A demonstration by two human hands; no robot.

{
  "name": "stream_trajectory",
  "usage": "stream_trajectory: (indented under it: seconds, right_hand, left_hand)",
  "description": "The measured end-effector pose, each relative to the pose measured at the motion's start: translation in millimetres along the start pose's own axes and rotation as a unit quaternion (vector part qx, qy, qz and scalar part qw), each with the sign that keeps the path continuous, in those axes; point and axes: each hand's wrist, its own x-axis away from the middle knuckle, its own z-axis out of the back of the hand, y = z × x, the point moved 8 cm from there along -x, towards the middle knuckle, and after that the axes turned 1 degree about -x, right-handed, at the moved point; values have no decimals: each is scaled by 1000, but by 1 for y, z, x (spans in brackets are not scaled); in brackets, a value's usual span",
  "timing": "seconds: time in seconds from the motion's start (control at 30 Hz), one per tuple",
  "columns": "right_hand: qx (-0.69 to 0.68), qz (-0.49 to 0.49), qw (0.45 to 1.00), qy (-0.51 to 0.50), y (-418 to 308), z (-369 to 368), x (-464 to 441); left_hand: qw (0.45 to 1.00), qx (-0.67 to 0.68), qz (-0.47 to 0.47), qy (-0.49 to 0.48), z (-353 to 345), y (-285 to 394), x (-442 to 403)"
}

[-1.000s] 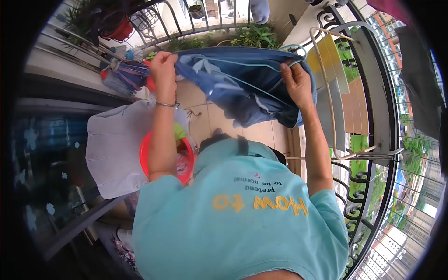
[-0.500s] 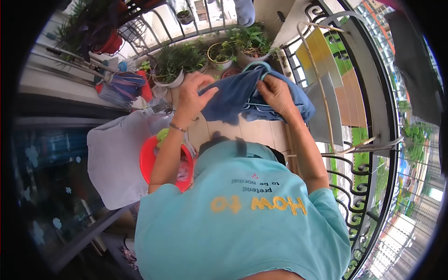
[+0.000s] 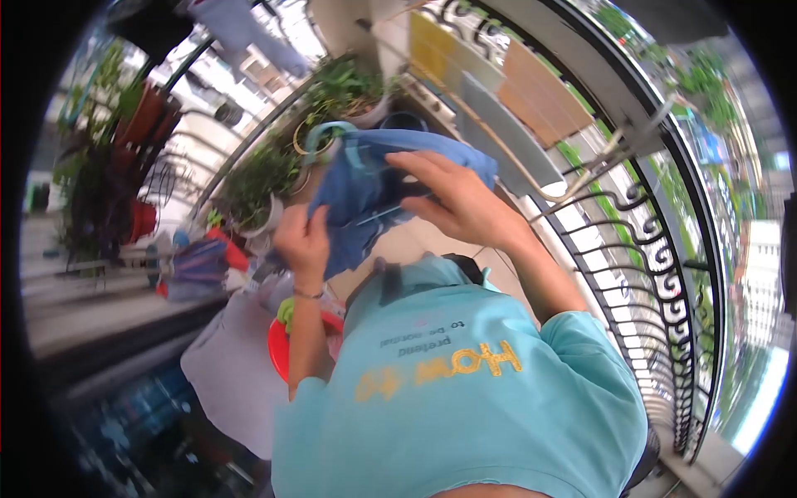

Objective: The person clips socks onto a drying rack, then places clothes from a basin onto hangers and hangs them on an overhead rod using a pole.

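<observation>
A blue garment (image 3: 440,143) hangs in front of me, with a light turquoise hanger (image 3: 330,129) at its top left. The hanger's hook end sticks out, and part of a thin bar shows lower down in the folds. At the garment's left edge, my left hand (image 3: 301,242) is closed with thumb and fingers pinching the cloth. My right hand (image 3: 461,203) is open on the right side, its fingers stretched out and thumb apart, over or against the garment. Whether its fingertips touch cloth or hanger I cannot tell.
A red basin (image 3: 281,349) with a green item stands at my left, beside a pale cloth-covered surface (image 3: 228,365). Potted plants (image 3: 261,187) line the far side. Cloths hang on a rack (image 3: 531,178) by the black iron railing (image 3: 635,282) at right.
My left hand has gone from open and apart to pinching the garment's left edge. My right hand has let go its grip and opened. The view has turned, and the garment appears farther left.
</observation>
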Motion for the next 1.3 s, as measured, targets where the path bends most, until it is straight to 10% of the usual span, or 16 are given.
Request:
stream_trajectory:
  seconds: [0.13,0.23,0.47,0.73,1.0,1.3]
  right_hand:
    - [90,-29,961,259,33,106,87]
    - [12,-234,835,498,145,154,207]
    - [199,-551,649,486,355,169,347]
    - [149,-581,674,431,426,169,367]
    - [-63,-287,867,403,226,100,308]
    - [-147,-311,918,197,69,-63,159]
  left_hand:
    - [995,10,50,85,35,-18,-2]
    - [991,-59,46,112,61,10,-9]
    - [962,-207,-95,153,89,84,-20]
    - [959,-229,-113,123,103,97,-13]
    - [952,-225,-123,168,130,96,-6]
    - [958,-170,-189,131,162,87,24]
